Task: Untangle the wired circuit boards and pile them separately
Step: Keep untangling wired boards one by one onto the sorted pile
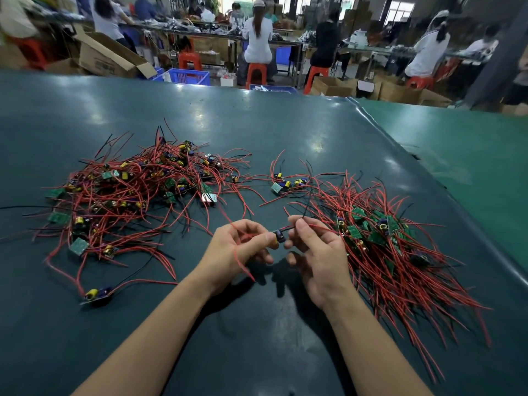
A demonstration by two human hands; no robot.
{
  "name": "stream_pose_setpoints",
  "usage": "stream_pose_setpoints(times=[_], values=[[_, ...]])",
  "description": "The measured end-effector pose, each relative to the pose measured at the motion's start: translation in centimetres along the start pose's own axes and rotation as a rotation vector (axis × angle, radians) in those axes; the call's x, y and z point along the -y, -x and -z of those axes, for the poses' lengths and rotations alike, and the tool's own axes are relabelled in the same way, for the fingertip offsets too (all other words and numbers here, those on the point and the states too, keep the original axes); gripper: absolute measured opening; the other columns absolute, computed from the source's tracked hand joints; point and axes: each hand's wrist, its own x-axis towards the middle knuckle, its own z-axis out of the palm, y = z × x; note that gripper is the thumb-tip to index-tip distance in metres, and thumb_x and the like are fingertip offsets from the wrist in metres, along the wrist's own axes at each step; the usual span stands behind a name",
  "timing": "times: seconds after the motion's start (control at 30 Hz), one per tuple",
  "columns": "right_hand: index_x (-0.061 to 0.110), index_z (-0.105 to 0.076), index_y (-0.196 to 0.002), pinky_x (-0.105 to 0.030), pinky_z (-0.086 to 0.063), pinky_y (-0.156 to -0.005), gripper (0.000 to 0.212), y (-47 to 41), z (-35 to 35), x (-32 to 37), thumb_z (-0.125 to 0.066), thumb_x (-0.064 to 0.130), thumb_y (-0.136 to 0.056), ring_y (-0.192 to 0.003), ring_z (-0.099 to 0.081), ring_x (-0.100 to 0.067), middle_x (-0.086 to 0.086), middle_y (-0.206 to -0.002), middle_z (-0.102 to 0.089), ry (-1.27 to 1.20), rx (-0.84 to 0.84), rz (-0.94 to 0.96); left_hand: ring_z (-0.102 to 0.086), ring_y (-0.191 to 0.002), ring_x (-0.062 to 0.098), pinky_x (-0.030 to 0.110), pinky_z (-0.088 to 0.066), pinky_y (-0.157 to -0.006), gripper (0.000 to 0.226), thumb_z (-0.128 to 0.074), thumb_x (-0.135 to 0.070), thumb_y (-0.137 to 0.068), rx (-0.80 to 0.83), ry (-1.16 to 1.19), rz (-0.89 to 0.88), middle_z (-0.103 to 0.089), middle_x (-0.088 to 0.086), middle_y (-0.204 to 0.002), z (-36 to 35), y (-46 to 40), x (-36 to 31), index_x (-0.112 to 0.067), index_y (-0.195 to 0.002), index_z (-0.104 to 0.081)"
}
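Observation:
A small circuit board (279,237) with red and black wires hangs between my two hands over the dark green table (257,132). My left hand (237,250) pinches the board and its red wire, which loops down past the wrist. My right hand (317,252) pinches a black wire just right of the board. A tangled heap of boards and red wires (128,192) lies at the left. An ordered pile with wires fanned toward me (385,247) lies at the right, touching my right hand. A small cluster of boards (288,182) sits between the two.
One loose board (95,294) lies near the front left. A lighter green table (463,155) adjoins on the right. Beyond the far edge are seated people, red stools (256,74), a blue crate (188,76) and cardboard boxes.

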Motion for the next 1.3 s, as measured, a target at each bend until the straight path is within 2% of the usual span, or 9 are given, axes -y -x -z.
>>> stream_pose_setpoints(times=[0.1, 0.2, 0.27, 0.43, 0.57, 0.7, 0.83, 1.0, 1.3], values=[[0.010, -0.067, -0.101, -0.022, -0.045, -0.045, 0.013, -0.03, -0.31, -0.36, -0.067, 0.008, -0.088, -0.057, -0.058, -0.011, 0.000, -0.073, -0.064, 0.052, -0.015, -0.013, -0.067, -0.058, 0.019, 0.027, -0.055, -0.051, 0.022, -0.074, -0.016, -0.076, -0.022, -0.025, -0.042, -0.073, 0.014, -0.077, -0.11, 0.25, -0.19, 0.000, -0.086, -0.065], [0.012, -0.071, -0.083, -0.022, -0.048, -0.044, 0.009, -0.01, -0.47, -0.79, -0.067, 0.010, -0.090, -0.053, -0.057, -0.010, -0.001, -0.069, -0.067, 0.240, -0.049, 0.032, -0.067, -0.062, 0.020, 0.030, -0.057, -0.055, 0.019, -0.074, -0.015, -0.078, -0.050, -0.068, -0.062, -0.073, 0.014, -0.079, -0.06, 0.19, -0.17, -0.002, -0.091, -0.070], [0.014, -0.073, -0.076, -0.022, -0.048, -0.044, 0.015, -0.04, -0.48, -0.76, -0.068, 0.010, -0.090, -0.052, -0.058, -0.012, -0.002, -0.068, -0.068, 0.238, -0.065, 0.036, -0.067, -0.062, 0.018, 0.027, -0.056, -0.059, 0.013, -0.073, -0.012, -0.082, -0.046, -0.111, -0.079, -0.073, 0.010, -0.076, -0.26, 0.15, -0.02, -0.003, -0.090, -0.071], [0.012, -0.075, -0.085, -0.019, -0.045, -0.040, 0.010, 0.05, -0.55, -0.72, -0.067, 0.009, -0.090, -0.046, -0.057, -0.012, -0.005, -0.067, -0.069, 0.161, 0.020, -0.025, -0.067, -0.067, 0.006, 0.018, -0.052, -0.066, 0.016, -0.074, -0.026, -0.075, -0.032, -0.273, -0.200, -0.074, -0.001, -0.073, -0.48, 0.35, 0.06, -0.012, -0.081, -0.073], [0.011, -0.075, -0.084, -0.019, -0.038, -0.038, 0.022, 0.09, -0.52, -0.66, -0.058, 0.011, -0.097, -0.044, -0.049, -0.011, -0.005, -0.059, -0.060, 0.204, 0.046, -0.040, -0.065, -0.063, 0.011, 0.023, -0.052, -0.062, 0.025, -0.076, -0.025, -0.072, -0.035, -0.213, -0.169, -0.073, 0.004, -0.071, -0.61, 0.44, 0.02, -0.003, -0.083, -0.071], [0.012, -0.075, -0.086, -0.035, -0.041, -0.059, 0.029, 0.03, -0.78, -0.72, -0.049, 0.011, -0.100, -0.058, -0.045, -0.027, -0.020, -0.072, -0.053, 0.180, 0.037, -0.062, -0.062, -0.063, 0.015, 0.030, -0.050, -0.061, 0.029, -0.077, -0.029, -0.071, -0.043, -0.243, -0.167, -0.071, 0.009, -0.071, -0.55, 0.44, 0.05, -0.003, -0.082, -0.071], [0.007, -0.071, -0.081, -0.016, -0.026, -0.037, 0.032, -0.05, -0.97, -0.47, -0.047, 0.012, -0.100, -0.039, -0.035, -0.010, 0.001, -0.053, -0.043, 0.020, 0.027, -0.133, -0.062, -0.056, 0.011, 0.023, -0.050, -0.055, 0.027, -0.075, -0.031, -0.073, -0.020, -0.254, -0.157, -0.070, 0.005, -0.066, -0.52, 0.44, -0.06, -0.006, -0.081, -0.071], [0.010, -0.074, -0.067, -0.017, -0.025, -0.036, 0.041, -0.35, -0.80, -0.49, -0.052, 0.023, -0.100, -0.040, -0.032, -0.007, 0.004, -0.051, -0.039, -0.008, -0.058, -0.105, -0.060, -0.050, 0.010, 0.018, -0.047, -0.050, 0.018, -0.075, -0.035, -0.072, 0.017, -0.238, -0.096, -0.068, 0.003, -0.062, -0.25, 0.32, -0.16, -0.018, -0.067, -0.070], [0.012, -0.069, -0.082, -0.020, -0.031, -0.036, 0.031, 0.01, -0.36, -0.94, -0.044, 0.013, -0.101, -0.039, -0.040, -0.010, 0.006, -0.055, -0.051, 0.267, -0.121, 0.041, -0.056, -0.048, 0.017, 0.022, -0.045, -0.050, 0.024, -0.083, -0.030, -0.074, -0.014, -0.211, -0.111, -0.064, 0.006, -0.058, -0.17, 0.53, -0.08, -0.017, -0.062, -0.066]])
